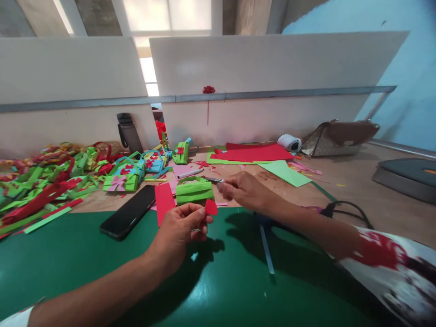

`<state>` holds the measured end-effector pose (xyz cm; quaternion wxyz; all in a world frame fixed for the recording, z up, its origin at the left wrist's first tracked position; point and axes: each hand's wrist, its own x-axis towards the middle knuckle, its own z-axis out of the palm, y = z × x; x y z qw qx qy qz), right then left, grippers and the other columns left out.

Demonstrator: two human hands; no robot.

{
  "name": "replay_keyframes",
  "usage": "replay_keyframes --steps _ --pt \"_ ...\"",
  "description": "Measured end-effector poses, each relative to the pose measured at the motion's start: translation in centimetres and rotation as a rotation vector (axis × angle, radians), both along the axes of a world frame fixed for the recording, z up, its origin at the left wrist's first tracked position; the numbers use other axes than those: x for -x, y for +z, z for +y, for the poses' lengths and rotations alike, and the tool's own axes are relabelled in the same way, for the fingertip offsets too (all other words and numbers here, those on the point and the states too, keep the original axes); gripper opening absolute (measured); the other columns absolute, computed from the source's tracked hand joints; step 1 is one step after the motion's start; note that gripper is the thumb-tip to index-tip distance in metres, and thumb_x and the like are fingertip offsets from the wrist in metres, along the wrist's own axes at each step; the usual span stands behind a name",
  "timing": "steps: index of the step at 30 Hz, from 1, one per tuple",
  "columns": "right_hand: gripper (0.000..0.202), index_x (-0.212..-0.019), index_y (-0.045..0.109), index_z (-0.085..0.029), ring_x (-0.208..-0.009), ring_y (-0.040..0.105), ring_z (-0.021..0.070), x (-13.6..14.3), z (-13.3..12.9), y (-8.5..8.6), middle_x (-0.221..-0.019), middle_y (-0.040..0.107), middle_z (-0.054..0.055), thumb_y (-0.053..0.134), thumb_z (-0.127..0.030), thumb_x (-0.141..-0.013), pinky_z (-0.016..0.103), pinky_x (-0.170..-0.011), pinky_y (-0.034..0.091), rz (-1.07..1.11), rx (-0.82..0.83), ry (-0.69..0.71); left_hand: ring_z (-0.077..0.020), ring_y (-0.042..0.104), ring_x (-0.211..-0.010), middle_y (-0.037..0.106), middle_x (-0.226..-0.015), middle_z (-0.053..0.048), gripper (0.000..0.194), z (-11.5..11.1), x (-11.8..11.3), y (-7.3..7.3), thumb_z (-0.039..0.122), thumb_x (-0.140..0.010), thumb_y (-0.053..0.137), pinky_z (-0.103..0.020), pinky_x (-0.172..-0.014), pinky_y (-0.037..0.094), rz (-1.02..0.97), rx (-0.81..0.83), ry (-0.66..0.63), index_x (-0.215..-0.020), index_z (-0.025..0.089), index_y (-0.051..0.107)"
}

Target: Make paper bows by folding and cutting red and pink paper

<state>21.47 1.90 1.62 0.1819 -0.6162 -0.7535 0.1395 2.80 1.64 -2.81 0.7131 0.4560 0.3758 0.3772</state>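
Observation:
Between the thumb and fingers of my left hand (pixel 184 227) is a small folded piece of red paper (pixel 211 207). My right hand (pixel 238 188) is closed on small scissors (pixel 214 180), whose blades point left above a green paper basket (pixel 194 191). That basket sits just beyond my left hand. A red paper strip (pixel 164 203) lies at its left side, and a white pen (pixel 190 173) rests behind it. The scissors and the red piece are apart.
A black phone (pixel 131 211) lies left of my left hand. Many paper strips (pixel 44 188) and small baskets (pixel 124 179) are piled at the left. A dark bottle (pixel 129 132), red sheets (pixel 254 152), a white roll (pixel 289 142) and a handbag (pixel 340 137) stand or lie at the back.

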Motion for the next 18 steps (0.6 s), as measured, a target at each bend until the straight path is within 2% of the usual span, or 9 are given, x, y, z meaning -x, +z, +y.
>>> replay_keyframes --steps 3,7,14,18 --pt "0.033 -0.079 0.062 -0.014 -0.065 0.061 0.0122 1.5 -2.2 -0.4 -0.07 0.065 0.001 0.039 -0.033 -0.093 0.019 -0.054 0.044 0.16 0.08 0.12 -0.0078 0.052 -0.055 0.063 -0.071 -0.002 0.017 -0.2 -0.2 -0.1 0.028 -0.074 0.071 -0.019 -0.052 0.043 -0.006 -0.042 -0.009 -0.075 0.014 0.061" --pt "0.022 -0.07 0.058 -0.014 -0.061 0.056 0.0099 2.0 -3.1 -0.6 -0.067 0.062 0.0 0.041 -0.013 -0.084 0.018 -0.051 0.04 0.23 0.117 0.159 -0.0071 0.051 -0.055 0.063 -0.071 -0.002 0.019 -0.3 -0.3 -0.1 0.033 -0.079 0.067 -0.019 -0.052 0.041 0.018 -0.1 -0.128 -0.076 0.015 0.062" --pt "0.021 -0.055 0.053 -0.016 -0.047 0.04 0.0075 1.2 -3.6 -0.4 -0.048 0.041 -0.007 0.054 -0.011 -0.075 0.019 -0.042 0.027 0.045 0.15 0.248 -0.0076 0.049 -0.046 0.064 -0.062 -0.005 0.028 0.0 -0.4 -0.2 0.038 -0.075 0.068 -0.02 -0.047 0.036 0.176 -0.149 -0.344 -0.067 0.012 0.061" --pt "0.016 -0.064 0.061 -0.017 -0.052 0.05 0.0072 0.6 -2.6 0.1 -0.054 0.054 -0.007 0.057 -0.014 -0.079 0.017 -0.048 0.035 -0.085 0.165 0.25 -0.0067 0.046 -0.044 0.062 -0.058 -0.004 0.028 0.2 -0.4 -0.1 0.036 -0.072 0.069 -0.019 -0.046 0.034 0.162 -0.079 -0.305 -0.063 0.012 0.059"
